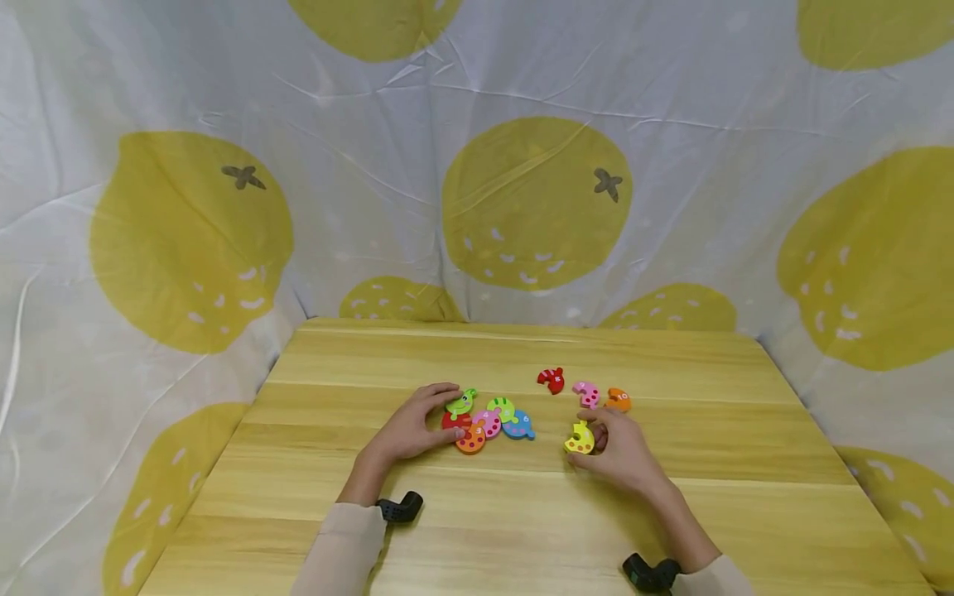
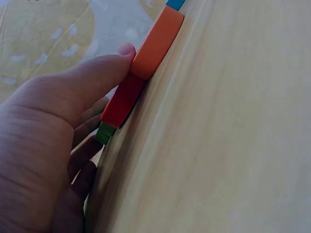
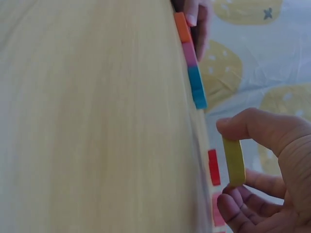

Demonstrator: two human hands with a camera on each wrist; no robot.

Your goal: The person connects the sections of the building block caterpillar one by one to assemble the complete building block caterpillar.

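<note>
Several colourful wooden puzzle pieces lie linked as a caterpillar in the head view: a green head with a face [image 1: 462, 403], a red piece [image 1: 450, 421], an orange piece [image 1: 471, 441], a pink piece [image 1: 489, 423], a green striped piece [image 1: 501, 408] and a blue piece [image 1: 516, 425] marked 6. My left hand [image 1: 408, 424] holds the head end, its thumb against the red and orange pieces and its fingers by the green head. To the right of the blue piece, my right hand [image 1: 624, 454] pinches a yellow dotted puzzle piece [image 3: 234, 162] between thumb and fingers, above the wooden table.
Behind the right hand lie a red piece [image 1: 552, 381] marked 8, a pink dotted piece [image 1: 588, 394] and an orange piece [image 1: 619, 400] marked 10. A lemon-patterned cloth [image 1: 671, 215] hangs around the wooden table [image 1: 507, 530].
</note>
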